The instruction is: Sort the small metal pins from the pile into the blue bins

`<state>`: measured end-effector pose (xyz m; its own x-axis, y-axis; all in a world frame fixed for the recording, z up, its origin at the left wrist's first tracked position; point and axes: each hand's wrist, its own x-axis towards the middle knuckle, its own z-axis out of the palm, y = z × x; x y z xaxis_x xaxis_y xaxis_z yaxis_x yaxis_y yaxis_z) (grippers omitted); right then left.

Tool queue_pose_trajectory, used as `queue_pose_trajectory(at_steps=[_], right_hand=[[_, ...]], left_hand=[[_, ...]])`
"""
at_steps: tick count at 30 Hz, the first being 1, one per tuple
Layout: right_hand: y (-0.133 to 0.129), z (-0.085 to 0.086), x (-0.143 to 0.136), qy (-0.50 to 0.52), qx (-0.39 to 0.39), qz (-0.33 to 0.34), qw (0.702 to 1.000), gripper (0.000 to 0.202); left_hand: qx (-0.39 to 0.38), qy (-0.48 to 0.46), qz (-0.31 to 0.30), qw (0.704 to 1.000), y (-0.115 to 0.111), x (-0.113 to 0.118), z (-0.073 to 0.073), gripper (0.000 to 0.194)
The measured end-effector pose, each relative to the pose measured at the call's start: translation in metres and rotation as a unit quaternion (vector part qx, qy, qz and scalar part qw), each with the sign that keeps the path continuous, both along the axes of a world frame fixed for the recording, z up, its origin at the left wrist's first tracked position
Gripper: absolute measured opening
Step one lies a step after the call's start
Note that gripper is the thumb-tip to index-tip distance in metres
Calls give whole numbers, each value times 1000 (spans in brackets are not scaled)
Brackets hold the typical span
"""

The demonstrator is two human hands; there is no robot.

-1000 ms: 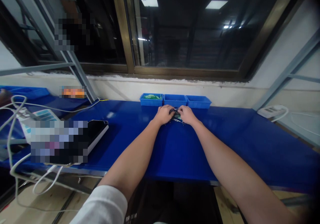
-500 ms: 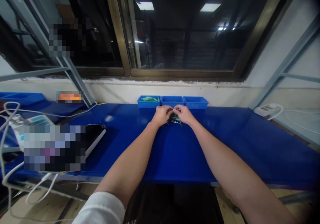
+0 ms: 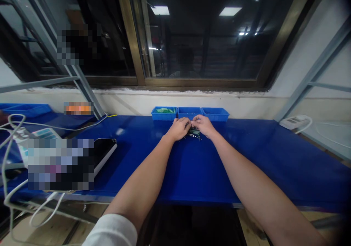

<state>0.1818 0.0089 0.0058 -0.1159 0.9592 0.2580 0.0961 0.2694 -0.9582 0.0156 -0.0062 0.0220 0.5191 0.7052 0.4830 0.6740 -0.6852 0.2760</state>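
Observation:
My left hand (image 3: 179, 129) and my right hand (image 3: 203, 125) meet over a small pile (image 3: 195, 133) of dark and green pieces with thin metallic pins on the blue table (image 3: 192, 173). The fingers of both are bent and pressed together, tips nearly touching. Whatever they pinch is too small to make out. Just behind them stand three joined blue bins: the left bin (image 3: 154, 117) holds green pieces, while the contents of the middle bin (image 3: 189, 116) and the right bin (image 3: 216, 117) are hard to tell.
A dark device with a white edge (image 3: 106, 154) lies at the left, with white cables (image 3: 7, 187) around it. A white power strip (image 3: 294, 122) sits at the right. More blue bins (image 3: 30, 109) stand at the far left. Metal frame posts rise on both sides, before a window.
The whole view has shifted slightly. My hands remain over the pile, with a small change in the fingers; my right hand sits slightly farther right.

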Motion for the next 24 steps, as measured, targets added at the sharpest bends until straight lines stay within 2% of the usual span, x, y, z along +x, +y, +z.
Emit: queue_pose_trajectory(at_steps=[7, 13, 24], right_hand=[[-1, 0, 2, 52, -42, 18, 998, 46], [-1, 3, 4, 58, -26, -16, 998, 37], [0, 3, 6, 155, -11, 12, 988, 26]], left_hand=[[-7, -46, -19, 999, 5, 1, -3, 19], [5, -88, 50, 995, 6, 1, -4, 20], [30, -122, 52, 991, 8, 0, -7, 17]])
